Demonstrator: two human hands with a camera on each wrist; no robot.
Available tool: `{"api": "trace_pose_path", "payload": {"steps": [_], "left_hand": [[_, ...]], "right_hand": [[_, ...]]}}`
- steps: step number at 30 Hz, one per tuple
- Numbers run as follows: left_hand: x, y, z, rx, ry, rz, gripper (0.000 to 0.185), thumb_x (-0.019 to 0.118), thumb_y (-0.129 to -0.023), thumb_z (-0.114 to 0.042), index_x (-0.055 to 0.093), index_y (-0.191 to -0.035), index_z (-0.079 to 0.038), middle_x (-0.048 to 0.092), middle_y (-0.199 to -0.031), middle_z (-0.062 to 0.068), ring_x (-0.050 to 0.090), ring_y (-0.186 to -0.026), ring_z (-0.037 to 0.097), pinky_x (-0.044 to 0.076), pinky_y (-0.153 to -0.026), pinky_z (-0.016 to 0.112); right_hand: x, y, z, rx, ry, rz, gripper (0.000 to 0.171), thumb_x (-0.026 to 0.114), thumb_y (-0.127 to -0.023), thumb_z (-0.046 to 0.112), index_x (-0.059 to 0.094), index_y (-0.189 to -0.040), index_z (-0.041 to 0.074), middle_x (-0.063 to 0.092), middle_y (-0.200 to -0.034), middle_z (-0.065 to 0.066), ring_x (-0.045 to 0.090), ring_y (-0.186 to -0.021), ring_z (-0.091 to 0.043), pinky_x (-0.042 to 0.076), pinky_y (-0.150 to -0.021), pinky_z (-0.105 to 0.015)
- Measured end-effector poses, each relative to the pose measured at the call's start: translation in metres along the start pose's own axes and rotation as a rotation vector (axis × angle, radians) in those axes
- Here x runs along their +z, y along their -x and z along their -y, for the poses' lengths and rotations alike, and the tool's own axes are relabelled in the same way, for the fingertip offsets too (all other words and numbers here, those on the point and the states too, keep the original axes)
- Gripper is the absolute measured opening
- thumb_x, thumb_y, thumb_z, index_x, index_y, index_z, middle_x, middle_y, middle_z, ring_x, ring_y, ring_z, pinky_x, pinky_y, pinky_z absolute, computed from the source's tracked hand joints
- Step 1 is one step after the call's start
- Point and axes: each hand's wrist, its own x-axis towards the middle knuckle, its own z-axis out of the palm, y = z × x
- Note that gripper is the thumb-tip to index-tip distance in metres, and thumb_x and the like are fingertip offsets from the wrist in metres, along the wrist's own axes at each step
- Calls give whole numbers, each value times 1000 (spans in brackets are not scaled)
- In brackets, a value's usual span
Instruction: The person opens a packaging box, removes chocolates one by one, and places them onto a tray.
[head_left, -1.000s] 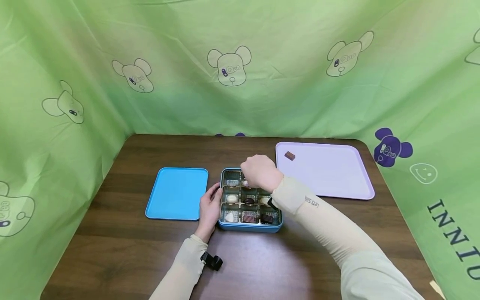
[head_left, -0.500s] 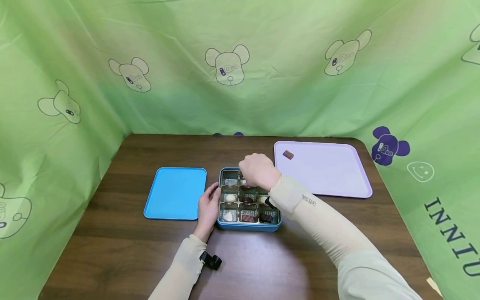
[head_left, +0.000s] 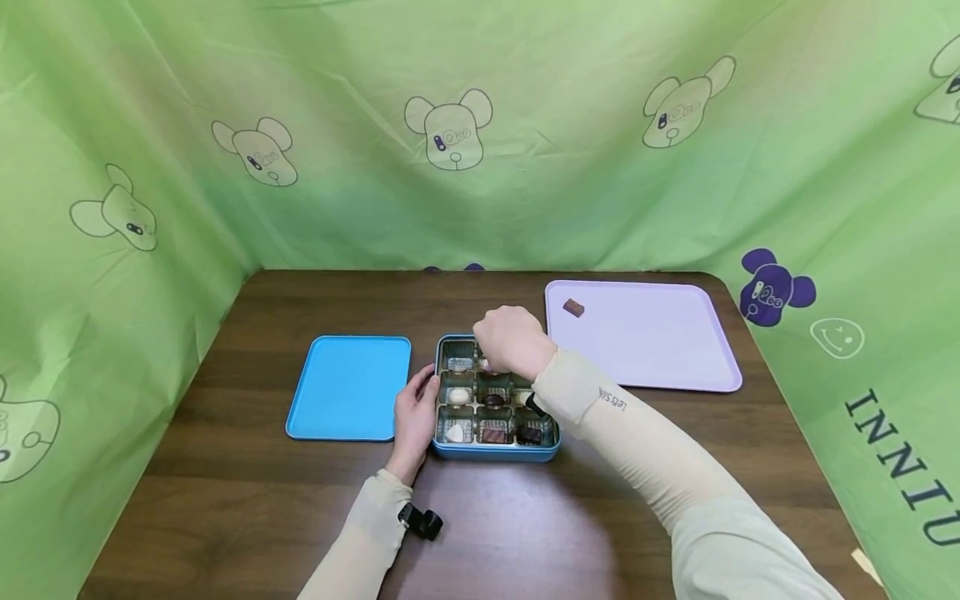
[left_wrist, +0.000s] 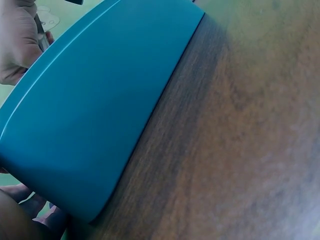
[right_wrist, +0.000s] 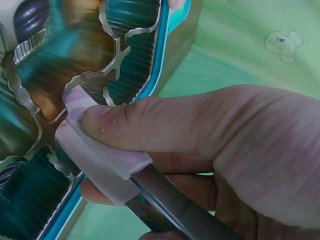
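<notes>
A blue tin (head_left: 495, 453) with a nine-part insert stands mid-table. Chocolates sit in several compartments: a white one (head_left: 459, 396), a dark oval one (head_left: 493, 400), a white triangular one (head_left: 454, 432), a brown square (head_left: 492, 436) and a dark piece (head_left: 529, 435). My left hand (head_left: 412, 421) rests against the tin's left side with extended fingers. Over the back row, my right hand (head_left: 513, 342) holds metal tongs (right_wrist: 185, 202) with pale pink tips. In the right wrist view the tips reach into a compartment, close together; I cannot tell whether they grip anything.
Left of the tin lies a square blue lid (head_left: 347, 387). A lilac tray (head_left: 652, 333) is at the back right, bearing one brown chocolate (head_left: 573, 308) near its left end. Green printed cloth (head_left: 337, 217) hangs behind the wooden table (head_left: 247, 508) and along its sides.
The head view has shifted slightly, so the scene sits a little further left. Both hands keep their places at the tin.
</notes>
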Motion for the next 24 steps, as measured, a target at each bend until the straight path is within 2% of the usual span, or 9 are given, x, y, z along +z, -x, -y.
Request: {"api": "trace_pose_path", "payload": {"steps": [7, 14, 24], "left_hand": [[0, -1, 0, 7, -13, -15, 35, 58, -104, -13, 62, -135, 2, 65, -130, 22, 63, -119, 32, 49, -99, 47], [1, 1, 0, -3, 1, 1, 35, 57, -104, -13, 61, -136, 3, 63, -133, 22, 61, -122, 33, 48, -102, 47], [0, 1, 1, 15, -7, 0, 36, 57, -105, -14, 61, -136, 3, 62, -133, 23, 61, -123, 34, 48, -102, 49]], "right_hand": [[0, 0, 0, -3, -1, -12, 19, 80, -87, 31, 75, -91, 12, 73, -89, -5, 67, -75, -24, 59, -69, -45], [2, 2, -1, -2, -5, 13, 23, 80, -88, 33, 76, -95, 12, 71, -85, -4, 64, -69, -21, 58, -65, -44], [2, 3, -2, -12, -5, -14, 22, 80, -88, 33, 76, -93, 11, 71, -82, -4, 63, -67, -20, 58, -66, -43]]}}
